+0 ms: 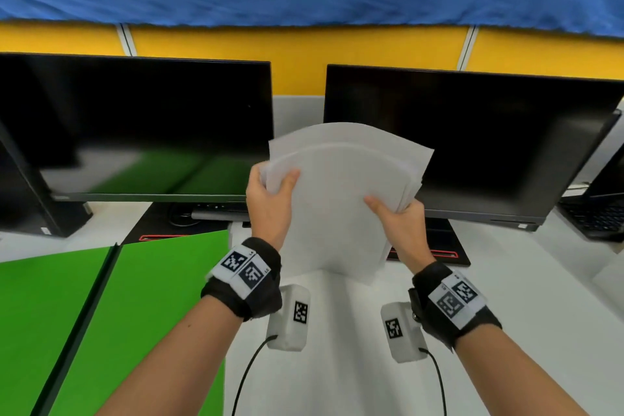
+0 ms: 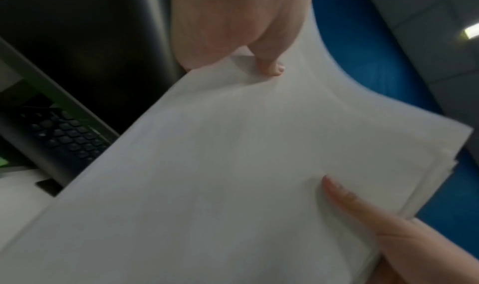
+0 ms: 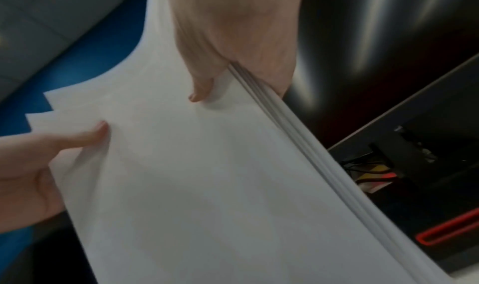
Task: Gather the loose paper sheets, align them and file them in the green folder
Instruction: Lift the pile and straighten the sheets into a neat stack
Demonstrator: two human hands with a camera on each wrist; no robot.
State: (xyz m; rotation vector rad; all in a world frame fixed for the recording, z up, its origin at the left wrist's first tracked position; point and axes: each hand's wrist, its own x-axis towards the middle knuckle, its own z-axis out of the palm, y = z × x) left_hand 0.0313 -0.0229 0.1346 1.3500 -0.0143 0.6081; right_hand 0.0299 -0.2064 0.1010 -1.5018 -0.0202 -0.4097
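The surface [image 1: 526, 297] is carrying two dark monitors, the left monitor [image 1: 135, 125] and the right monitor [image 1: 472, 145], both standing at its far side. A keyboard [image 1: 597, 216] is lying at the far right. The green folder [image 1: 128, 314] is lying open and flat on the surface at the left, its spine running from near-left toward the far side, close to the left forearm.

The sheets [image 1: 337, 199] are being held upright as one stack between the monitors, above the surface, the long axis running nearly vertical and tilting a little to the right at the top. The bottom edge is sitting at or just above the surface; which one cannot be told. The upper edges are fanning out unevenly, with corners stepped, so the stack is not yet squared.

The left hand [image 1: 270, 203] is pinching the stack's left edge near the top, thumb on the near face and fingers behind. The right hand [image 1: 401, 216] is pinching the right edge lower down, thumb across the near face and fingers curling behind.
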